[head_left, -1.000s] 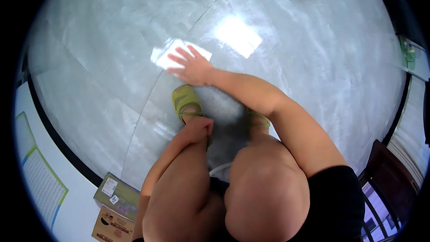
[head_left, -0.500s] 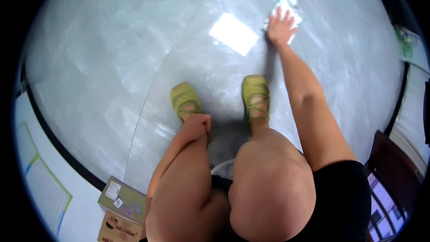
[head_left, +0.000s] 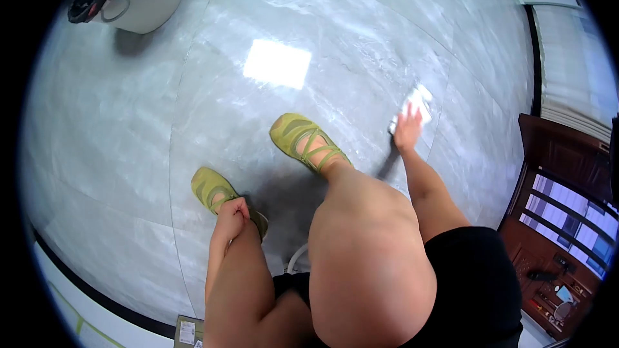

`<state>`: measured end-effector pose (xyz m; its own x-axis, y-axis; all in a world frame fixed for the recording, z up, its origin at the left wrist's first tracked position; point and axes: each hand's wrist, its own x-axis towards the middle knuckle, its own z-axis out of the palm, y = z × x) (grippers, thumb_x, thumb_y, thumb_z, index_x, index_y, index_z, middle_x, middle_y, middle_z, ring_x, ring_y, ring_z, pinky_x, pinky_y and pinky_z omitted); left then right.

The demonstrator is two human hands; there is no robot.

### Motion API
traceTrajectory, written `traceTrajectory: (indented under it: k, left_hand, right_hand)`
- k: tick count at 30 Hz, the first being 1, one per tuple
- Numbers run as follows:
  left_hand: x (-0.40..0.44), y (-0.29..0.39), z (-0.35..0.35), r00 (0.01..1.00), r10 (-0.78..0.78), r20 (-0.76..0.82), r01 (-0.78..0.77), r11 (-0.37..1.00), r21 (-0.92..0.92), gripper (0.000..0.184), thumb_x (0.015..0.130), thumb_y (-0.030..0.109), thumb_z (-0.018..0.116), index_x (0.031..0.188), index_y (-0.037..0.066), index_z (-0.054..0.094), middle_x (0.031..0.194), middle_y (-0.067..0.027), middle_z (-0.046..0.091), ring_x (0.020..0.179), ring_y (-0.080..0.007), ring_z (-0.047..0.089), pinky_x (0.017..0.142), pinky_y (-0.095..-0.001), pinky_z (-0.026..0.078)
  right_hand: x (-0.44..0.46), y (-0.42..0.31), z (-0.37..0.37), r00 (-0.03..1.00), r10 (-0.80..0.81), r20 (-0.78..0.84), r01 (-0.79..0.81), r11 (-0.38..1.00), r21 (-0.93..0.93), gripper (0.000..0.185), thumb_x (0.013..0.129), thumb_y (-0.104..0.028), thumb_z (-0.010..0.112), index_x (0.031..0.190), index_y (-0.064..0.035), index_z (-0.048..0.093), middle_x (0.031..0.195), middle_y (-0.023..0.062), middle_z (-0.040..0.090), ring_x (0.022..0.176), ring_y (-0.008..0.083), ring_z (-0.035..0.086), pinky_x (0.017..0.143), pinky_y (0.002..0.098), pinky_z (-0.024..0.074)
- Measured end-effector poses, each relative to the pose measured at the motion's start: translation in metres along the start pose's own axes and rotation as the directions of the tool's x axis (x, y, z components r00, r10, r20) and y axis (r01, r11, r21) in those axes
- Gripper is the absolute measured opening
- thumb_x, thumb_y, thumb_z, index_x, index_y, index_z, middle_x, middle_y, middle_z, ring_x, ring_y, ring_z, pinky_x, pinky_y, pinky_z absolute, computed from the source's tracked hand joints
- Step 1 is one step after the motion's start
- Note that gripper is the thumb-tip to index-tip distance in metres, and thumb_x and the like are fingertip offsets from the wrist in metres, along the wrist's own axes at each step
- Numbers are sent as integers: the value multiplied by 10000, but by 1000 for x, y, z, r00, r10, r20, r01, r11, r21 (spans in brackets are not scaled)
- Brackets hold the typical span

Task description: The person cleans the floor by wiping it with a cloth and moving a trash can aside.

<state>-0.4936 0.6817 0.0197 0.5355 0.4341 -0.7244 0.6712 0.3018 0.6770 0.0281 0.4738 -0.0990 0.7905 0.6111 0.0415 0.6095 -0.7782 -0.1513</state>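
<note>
My right hand point(head_left: 407, 129) lies with outstretched fingers on a crumpled white wipe point(head_left: 421, 98) on the grey floor. It is slightly blurred, and the palm hides part of the wipe. My left hand point(head_left: 231, 218) is curled into a fist beside my left ankle, against the lower leg; no object shows in it. On my feet are yellow-green strappy shoes, the left shoe point(head_left: 211, 188) nearest that fist and the right shoe point(head_left: 303, 138) further forward.
A pale bin point(head_left: 145, 0) with a black liner stands at the upper left. A cardboard box point(head_left: 187, 332) is by the wall at the lower left. To the right are a dark red-brown door point(head_left: 561, 148) and a pale curtain point(head_left: 567, 58). Light reflects off the glossy floor point(head_left: 225, 116).
The view has swung, bringing the bin and more of the door into sight. My right hand and the wipe are now closer to my body. The left fist still rests at the ankle.
</note>
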Motion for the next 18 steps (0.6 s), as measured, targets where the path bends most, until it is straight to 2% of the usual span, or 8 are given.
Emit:
traceTrajectory:
  k: [4, 7, 9, 11, 13, 15, 16, 18]
  left_hand:
    - [2, -8, 2, 996, -86, 4, 86, 989, -119, 295, 678, -186, 341, 636, 31, 538, 592, -50, 538, 561, -123, 515, 491, -260, 380]
    - [8, -10, 1, 996, -80, 40, 85, 988, -129, 302, 682, -190, 333, 638, 29, 536, 588, -50, 534, 552, -122, 512, 488, -259, 377]
    - [10, -10, 1, 995, -85, 54, 91, 989, -121, 301, 684, -190, 330, 637, 28, 533, 591, -53, 537, 545, -124, 511, 485, -257, 376]
    - [14, -12, 0, 994, -85, 67, 89, 994, -62, 300, 682, -190, 326, 637, 25, 531, 593, -56, 541, 540, -125, 509, 479, -257, 373]
    - [11, -12, 1, 992, -101, 77, 105, 993, -56, 299, 678, -189, 323, 636, 22, 531, 594, -59, 544, 536, -125, 507, 474, -260, 371]
    - [13, -9, 1, 989, -119, 86, 127, 988, -90, 297, 673, -187, 323, 635, 20, 533, 595, -61, 548, 532, -126, 506, 471, -263, 370]
    - [15, -8, 1, 987, -130, 92, 139, 985, -105, 296, 671, -186, 323, 635, 19, 534, 595, -62, 549, 530, -126, 505, 469, -265, 369]
    - [15, -10, 1, 981, -158, 112, 170, 980, -106, 296, 668, -185, 324, 633, 18, 536, 595, -63, 550, 528, -126, 504, 468, -267, 367]
  right_hand:
    - [9, 14, -12, 807, 590, 16, -590, 807, -20, 581, 971, -442, 380, 1503, -234, 274, 1572, 159, 165, 1423, 389, 184, 1087, 637, 194]
    - [55, -2, 9, 717, 696, -46, -692, 718, 71, 567, 972, -434, 370, 1504, -276, 259, 1584, 137, 150, 1434, 401, 153, 1086, 671, 149]
    - [95, -13, 28, 880, 473, -39, -473, 881, -6, 557, 970, -417, 380, 1499, -269, 284, 1582, 124, 172, 1437, 398, 149, 1089, 667, 145]
    - [115, -85, 17, 956, 292, 20, -292, 955, 56, 538, 969, -382, 384, 1490, -266, 316, 1575, 117, 202, 1434, 397, 159, 1097, 652, 144]
    - [123, -145, 35, 997, -69, -40, 72, 996, 56, 511, 969, -328, 390, 1477, -285, 345, 1561, 119, 238, 1425, 402, 177, 1121, 611, 131]
    - [111, -221, 37, 937, -349, 6, 346, 931, 116, 499, 972, -342, 394, 1464, -269, 369, 1552, 136, 248, 1426, 406, 169, 1124, 616, 108]
    - [98, -258, 25, 863, -494, 105, 485, 869, 97, 495, 970, -353, 397, 1456, -260, 381, 1555, 144, 237, 1429, 412, 159, 1125, 621, 99]
    - [63, -310, 20, 635, -754, 166, 692, 651, 311, 474, 962, -371, 404, 1434, -330, 400, 1566, 115, 228, 1442, 389, 143, 1141, 603, 90]
